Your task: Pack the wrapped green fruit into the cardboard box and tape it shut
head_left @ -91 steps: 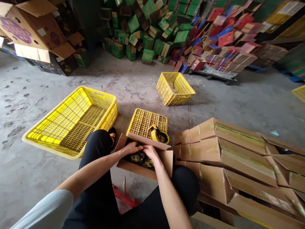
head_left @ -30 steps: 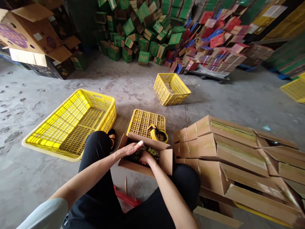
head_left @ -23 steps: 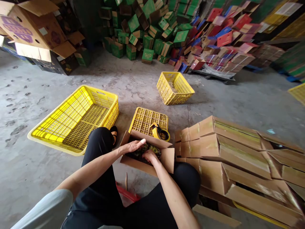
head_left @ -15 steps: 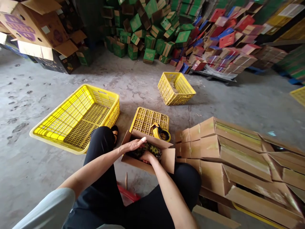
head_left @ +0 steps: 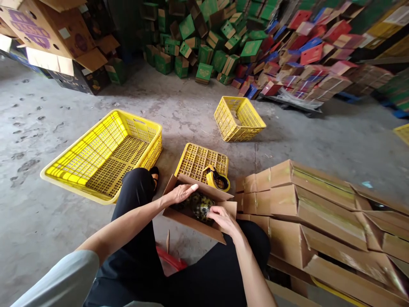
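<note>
An open cardboard box (head_left: pixel 198 226) sits between my knees with its flaps raised. Inside lies a shiny, clear-wrapped bundle (head_left: pixel 202 205), mottled dark green and yellow; its exact kind cannot be made out. My left hand (head_left: pixel 182 193) rests over the box's far left part, fingers stretched out and thumb extended along the far flap. At the bundle's right end, my right hand (head_left: pixel 222 218) has its fingers pinched together on the wrapping. Just beyond the box, a yellow and black tape dispenser (head_left: pixel 217 179) lies on an upturned yellow crate (head_left: pixel 200 160).
Flattish cardboard boxes (head_left: pixel 322 209) stand in rows at my right. A large yellow crate (head_left: pixel 140 128) is on the left, and a smaller yellow crate (head_left: pixel 238 128) stands ahead. Green boxes (head_left: pixel 204 72) and red-and-blue boxes (head_left: pixel 311 55) are heaped at the back.
My right hand has drawn back to the right from inside the box, uncovering more of the bundle. The near flap has tipped outward. My left hand stays almost where it was.
</note>
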Available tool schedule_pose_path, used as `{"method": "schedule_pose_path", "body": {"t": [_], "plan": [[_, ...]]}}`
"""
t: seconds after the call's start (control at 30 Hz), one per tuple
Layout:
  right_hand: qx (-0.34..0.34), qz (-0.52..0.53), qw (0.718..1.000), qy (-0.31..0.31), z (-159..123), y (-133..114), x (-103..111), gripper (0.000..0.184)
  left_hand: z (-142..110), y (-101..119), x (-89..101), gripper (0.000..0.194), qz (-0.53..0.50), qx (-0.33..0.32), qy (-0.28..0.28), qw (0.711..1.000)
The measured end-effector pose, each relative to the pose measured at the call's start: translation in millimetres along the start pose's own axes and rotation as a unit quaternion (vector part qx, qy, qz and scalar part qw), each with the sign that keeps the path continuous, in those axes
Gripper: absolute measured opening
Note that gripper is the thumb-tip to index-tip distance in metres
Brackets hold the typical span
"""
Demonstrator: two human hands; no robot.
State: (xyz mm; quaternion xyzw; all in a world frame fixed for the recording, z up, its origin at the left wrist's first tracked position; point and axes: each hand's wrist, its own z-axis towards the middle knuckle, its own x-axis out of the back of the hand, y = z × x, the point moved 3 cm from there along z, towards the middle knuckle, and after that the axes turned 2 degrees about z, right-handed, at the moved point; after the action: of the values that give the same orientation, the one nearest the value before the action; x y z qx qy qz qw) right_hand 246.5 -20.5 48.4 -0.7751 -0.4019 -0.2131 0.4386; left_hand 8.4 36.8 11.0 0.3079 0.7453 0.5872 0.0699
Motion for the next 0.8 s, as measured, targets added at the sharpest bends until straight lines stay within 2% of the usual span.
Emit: {"method": "schedule_pose_path", "body": {"t": [0.13, 0.33, 0.5, 0.63, 0.73, 0.8], "plan": [[-0.002, -0.02, 1.0, 0.023, 18, -4, -6, 0.036, 0, -1, -1.3, 0.067, 0.045, -0.001, 0.018, 0.999], [-0.061, -0.077, 0.995, 0.031, 49, -25, -37, 0.044, 6, -5, -20.4, 0.083, 0.055, 0.027, -0.003, 0.998], [-0.093, -0.11, 0.989, 0.046, 37, -34, -47, 0.031, 13, -7, -28.2, 0.094, 0.064, 0.061, 0.006, 0.996], [-0.07, -0.137, 0.986, 0.064, 23, -37, -50, 0.034, 10, -6, -24.1, 0.091, 0.056, 0.069, 0.002, 0.996], [-0.06, -0.149, 0.984, 0.073, 27, -45, -56, 0.044, 4, -4, -17.0, 0.088, 0.051, 0.068, -0.008, 0.996], [-0.07, -0.151, 0.983, 0.074, 37, -50, -59, 0.04, 1, -2, -10.4, 0.087, 0.051, 0.07, -0.007, 0.996]]}}
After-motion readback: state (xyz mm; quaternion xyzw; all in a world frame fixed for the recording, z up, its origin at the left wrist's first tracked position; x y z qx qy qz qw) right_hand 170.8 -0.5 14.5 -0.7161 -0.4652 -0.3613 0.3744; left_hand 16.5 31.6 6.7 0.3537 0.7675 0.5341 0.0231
